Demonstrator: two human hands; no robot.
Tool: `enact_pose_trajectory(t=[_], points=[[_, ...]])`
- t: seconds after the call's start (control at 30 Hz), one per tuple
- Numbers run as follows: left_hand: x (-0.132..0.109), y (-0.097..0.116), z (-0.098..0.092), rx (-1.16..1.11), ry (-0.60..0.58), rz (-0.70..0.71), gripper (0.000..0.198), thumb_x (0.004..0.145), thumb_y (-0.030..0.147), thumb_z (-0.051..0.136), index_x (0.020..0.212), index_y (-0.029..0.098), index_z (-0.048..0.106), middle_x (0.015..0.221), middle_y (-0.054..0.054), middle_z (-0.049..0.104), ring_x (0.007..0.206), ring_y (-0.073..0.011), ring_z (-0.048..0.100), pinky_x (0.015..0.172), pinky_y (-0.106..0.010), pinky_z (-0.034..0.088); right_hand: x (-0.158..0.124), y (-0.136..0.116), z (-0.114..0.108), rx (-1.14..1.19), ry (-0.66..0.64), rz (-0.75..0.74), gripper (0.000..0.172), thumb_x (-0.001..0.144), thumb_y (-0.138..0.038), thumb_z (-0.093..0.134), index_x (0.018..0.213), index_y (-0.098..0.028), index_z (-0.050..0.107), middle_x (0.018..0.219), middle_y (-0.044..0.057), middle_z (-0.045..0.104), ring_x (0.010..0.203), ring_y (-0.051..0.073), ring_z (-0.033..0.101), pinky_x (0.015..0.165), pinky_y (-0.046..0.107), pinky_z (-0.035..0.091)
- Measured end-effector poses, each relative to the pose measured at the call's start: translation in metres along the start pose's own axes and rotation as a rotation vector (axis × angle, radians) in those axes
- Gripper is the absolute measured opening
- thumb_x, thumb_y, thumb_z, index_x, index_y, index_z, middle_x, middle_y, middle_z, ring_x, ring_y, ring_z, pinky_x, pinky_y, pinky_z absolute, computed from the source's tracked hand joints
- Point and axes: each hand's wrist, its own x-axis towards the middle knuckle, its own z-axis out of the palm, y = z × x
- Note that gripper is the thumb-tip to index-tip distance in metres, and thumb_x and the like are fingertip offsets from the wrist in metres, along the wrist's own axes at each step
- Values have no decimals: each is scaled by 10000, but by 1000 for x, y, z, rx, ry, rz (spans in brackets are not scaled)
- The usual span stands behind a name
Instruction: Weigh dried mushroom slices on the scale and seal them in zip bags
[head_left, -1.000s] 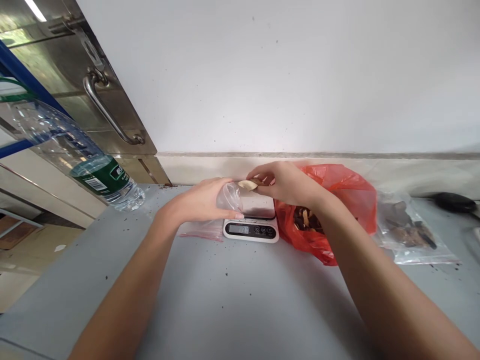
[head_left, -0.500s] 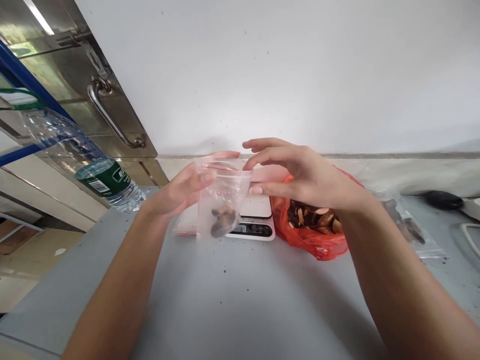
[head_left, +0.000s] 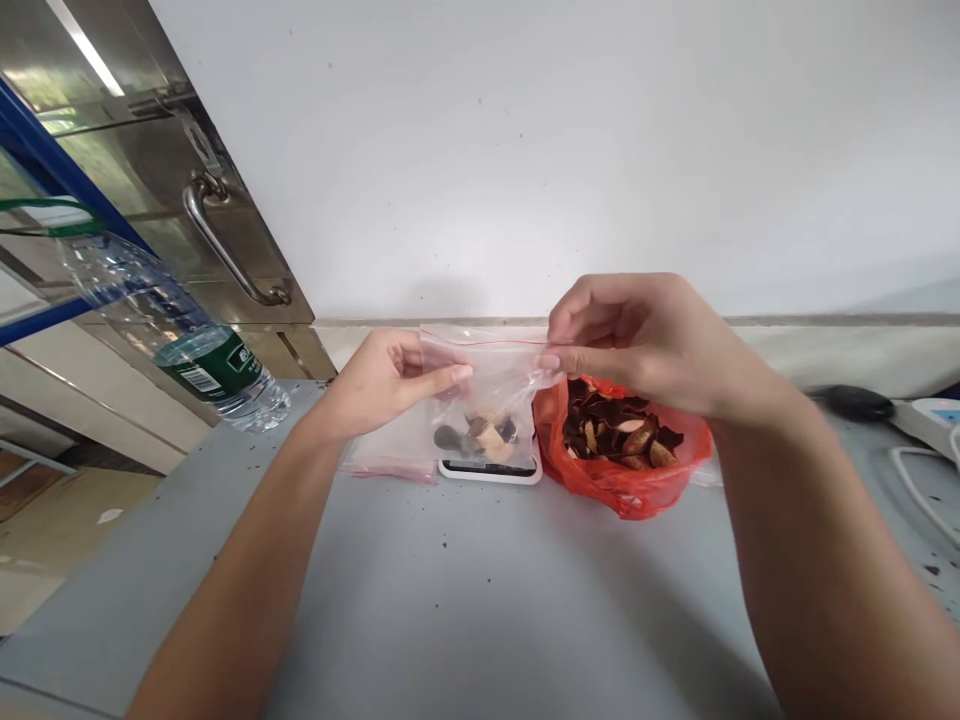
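Observation:
A clear zip-lock bag with a red seal line hangs between my hands, with several brown and pale dried slices in its bottom. My left hand pinches its left side between thumb and fingers. At the upper right corner, my right hand grips the bag near the seal line. Behind and below the bag is a white kitchen scale, mostly covered by it. A red plastic bag of dark brown dried slices stands open just below my right hand.
A stack of flat zip-lock bags lies left of the scale. On the left is a large water bottle. A black-and-white device with a cable sits at the far right. A white wall rises behind the grey table.
My right hand has closed on the bag's right corner. The bag's top, bunched and open before, is now stretched wide and flat between both hands. The view has shifted slightly.

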Motion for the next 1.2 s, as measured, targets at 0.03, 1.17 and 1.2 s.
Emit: enact_pose_trajectory(t=[0.03, 1.17, 1.2], points=[[-1, 0, -1, 13, 9, -1, 271, 859, 442, 781, 932, 182, 802, 803, -51, 819, 791, -219, 790, 733, -304, 646, 0, 1, -1, 16, -7, 1, 253, 761, -424, 799, 822, -245, 631, 661, 6, 698, 627, 189, 654, 585, 329, 516], [-3, 11, 23, 384, 123, 151, 223, 917, 310, 601, 729, 209, 668, 746, -13, 749, 728, -174, 685, 641, -253, 563, 5, 20, 15, -201, -192, -31, 206, 924, -356, 580, 770, -221, 562, 621, -40, 497, 553, 116, 416, 528, 268, 323], [-3, 11, 24, 366, 120, 150, 226, 918, 313, 610, 728, 210, 674, 743, -12, 748, 731, -175, 688, 656, -257, 568, 5, 20, 15, -193, -196, -37, 219, 928, -380, 586, 779, -219, 584, 620, -40, 502, 551, 116, 411, 527, 270, 316]])
